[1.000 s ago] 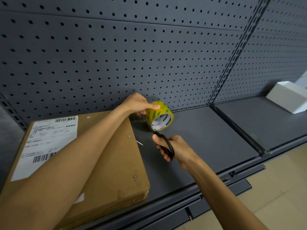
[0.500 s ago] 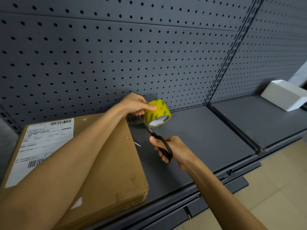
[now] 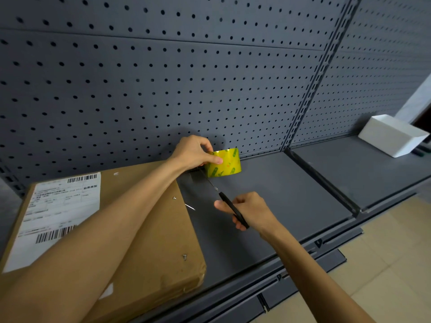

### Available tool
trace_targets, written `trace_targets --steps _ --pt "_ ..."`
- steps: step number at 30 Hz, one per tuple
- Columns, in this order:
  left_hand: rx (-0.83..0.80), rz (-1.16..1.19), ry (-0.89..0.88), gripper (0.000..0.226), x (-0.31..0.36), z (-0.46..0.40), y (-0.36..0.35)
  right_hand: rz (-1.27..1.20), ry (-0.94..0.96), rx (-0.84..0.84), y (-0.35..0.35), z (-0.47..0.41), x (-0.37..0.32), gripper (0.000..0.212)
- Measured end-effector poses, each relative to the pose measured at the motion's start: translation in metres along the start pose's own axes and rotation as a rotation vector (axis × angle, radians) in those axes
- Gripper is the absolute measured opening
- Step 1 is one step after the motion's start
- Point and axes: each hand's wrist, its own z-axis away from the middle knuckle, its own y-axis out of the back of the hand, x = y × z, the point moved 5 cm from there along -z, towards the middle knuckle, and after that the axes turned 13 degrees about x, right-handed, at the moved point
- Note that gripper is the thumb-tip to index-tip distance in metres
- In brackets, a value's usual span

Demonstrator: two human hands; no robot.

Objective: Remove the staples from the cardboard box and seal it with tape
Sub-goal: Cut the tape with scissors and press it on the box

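A flat brown cardboard box [image 3: 149,241] lies on a dark grey metal shelf [image 3: 279,201], filling its left part, with one corner reaching toward the shelf's front edge. A white shipping label with barcodes [image 3: 58,215] is stuck to the box's top, toward the left. A small metal staple [image 3: 184,257] sits in the cardboard near the right front corner, another staple [image 3: 174,198] sits farther back near the right edge, and a loose thin metal pin [image 3: 190,207] lies just off that edge on the shelf.

Just behind the box's far right corner, the left hand [image 3: 193,152] grips a yellow roll of clear packing tape with green print [image 3: 223,162], thumb across its outer face, holding it upright above the shelf. A short strip of clear tape runs from the roll toward the box. The right hand [image 3: 247,212] has its fingers curled through the handles of black-handled scissors [image 3: 229,206], whose blades point up at that strip beside the roll; whether the blades are parted cannot be told.

A grey perforated pegboard wall [image 3: 163,89] rises behind the shelf. A white rectangular open bin [image 3: 391,136] stands on the neighbouring shelf section, far right. Beige tiled floor [image 3: 396,276] shows below.
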Motion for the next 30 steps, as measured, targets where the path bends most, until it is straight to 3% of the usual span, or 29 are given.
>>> trace_targets --steps 11,20,30 --pt "0.059 -0.111 -0.122 0.033 0.008 0.005 -0.007 0.62 0.197 0.2 0.018 -0.01 0.003 0.063" --pt "-0.003 -0.256 -0.131 0.034 0.005 0.009 -0.018 0.745 0.206 0.208 0.012 -0.012 -0.002 0.053" --pt "-0.155 -0.141 -0.08 0.022 0.002 0.009 -0.015 0.706 0.266 0.218 0.003 -0.015 -0.006 0.038"
